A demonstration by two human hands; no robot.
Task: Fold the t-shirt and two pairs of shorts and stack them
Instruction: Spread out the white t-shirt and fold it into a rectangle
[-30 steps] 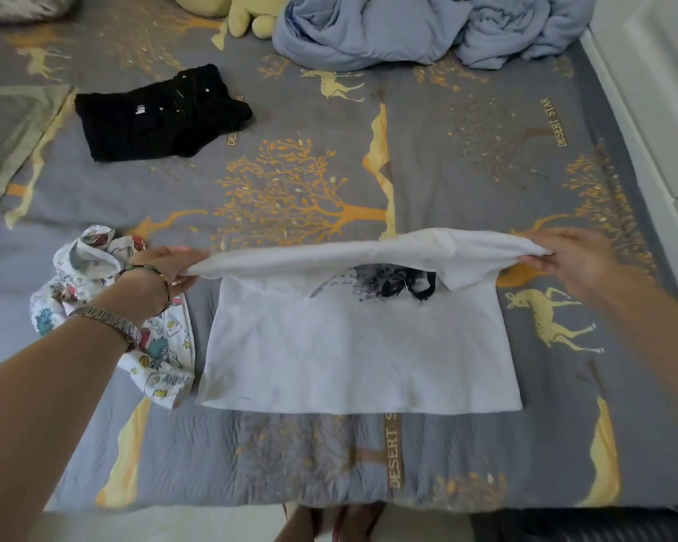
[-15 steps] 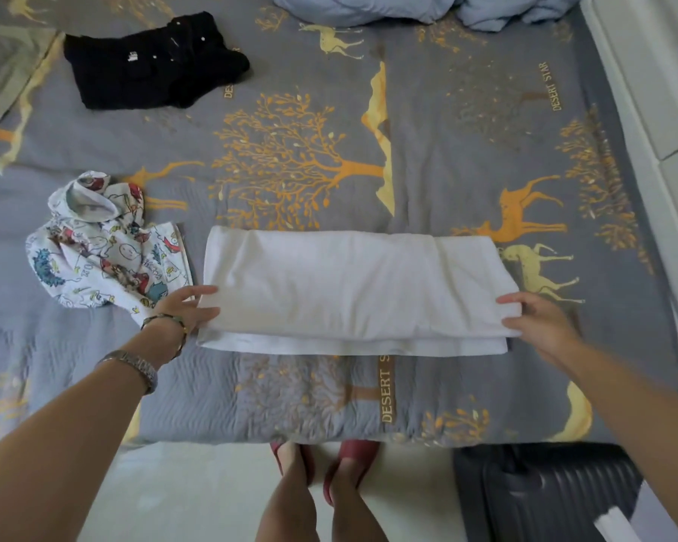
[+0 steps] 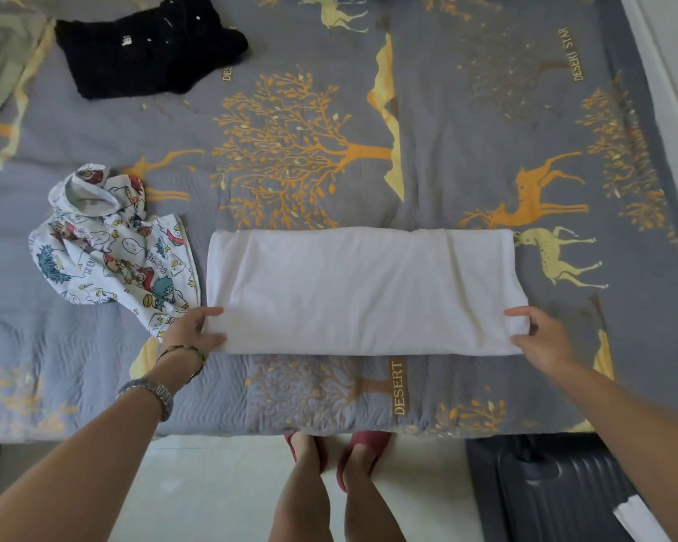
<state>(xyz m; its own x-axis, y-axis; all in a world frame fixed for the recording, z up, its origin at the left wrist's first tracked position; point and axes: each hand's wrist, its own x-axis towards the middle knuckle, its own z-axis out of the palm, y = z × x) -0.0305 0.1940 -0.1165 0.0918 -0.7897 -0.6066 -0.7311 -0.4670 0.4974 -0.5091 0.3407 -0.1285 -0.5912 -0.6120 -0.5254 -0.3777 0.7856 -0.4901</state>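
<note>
A white t-shirt point(image 3: 363, 289) lies folded into a wide flat rectangle near the front edge of the bed. My left hand point(image 3: 194, 330) pinches its near left corner, thumb on top. My right hand point(image 3: 539, 334) pinches the near right corner the same way. Crumpled cartoon-print shorts point(image 3: 112, 248) lie just left of the shirt, touching its left edge. Black shorts point(image 3: 149, 48) lie bunched at the far left of the bed.
The grey bedspread point(image 3: 447, 150) with orange trees and deer covers the bed. A dark ribbed suitcase point(image 3: 552, 487) stands on the floor at the lower right. My feet in red slippers point(image 3: 363, 451) are at the bed's edge. A white wall point(image 3: 674, 52) runs along the right.
The shirt's top half was brought down over the printed front, leaving a folded rectangle. Both hands moved from the lifted far edge to the near corners. The view tilted down.
</note>
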